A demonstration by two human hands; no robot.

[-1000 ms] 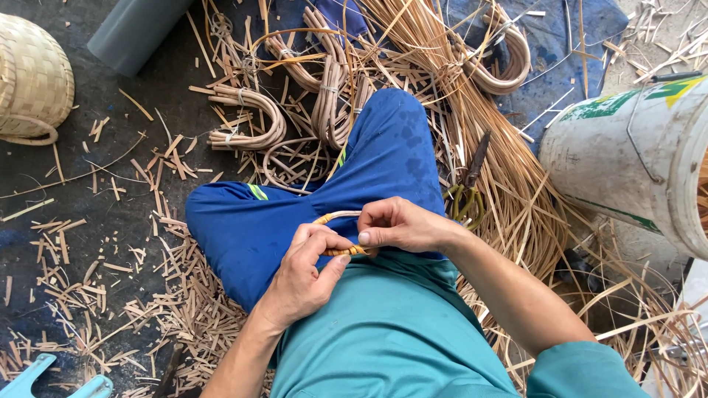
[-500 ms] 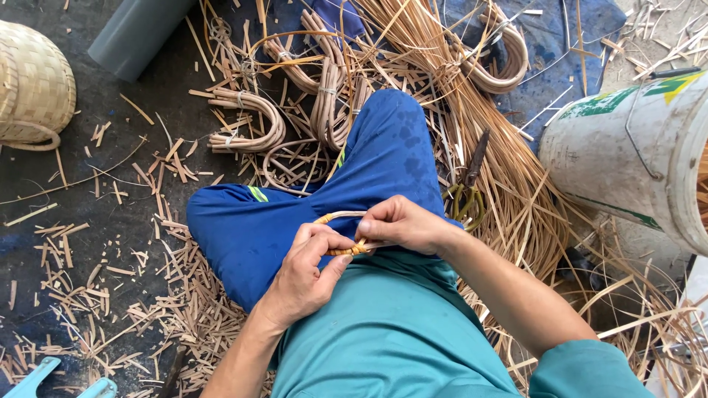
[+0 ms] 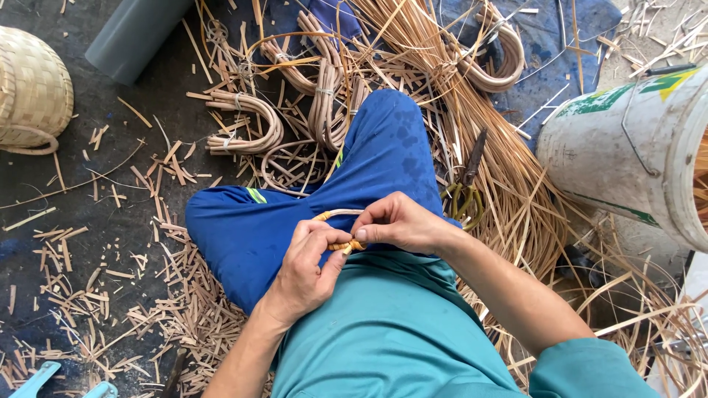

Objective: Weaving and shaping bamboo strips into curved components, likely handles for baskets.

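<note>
Rattan strip (image 3: 341, 215), one thin curved piece, lies over the person's lap on the blue trousers (image 3: 295, 228), pinched from both sides. Left hand (image 3: 306, 269) curls its fingers closed around the strip's lower end; right hand (image 3: 398, 221) nips the same spot between thumb and fingertips, the two hands touching. On the dark floor (image 3: 110, 184), one woven basket (image 3: 29, 92) sits at the left edge, one white bucket (image 3: 627, 155) at the right edge, one grey pipe (image 3: 136, 33) at the top. Several bent rattan bundles (image 3: 247, 125) and one pair of shears (image 3: 466, 184) lie beyond the knee.
</note>
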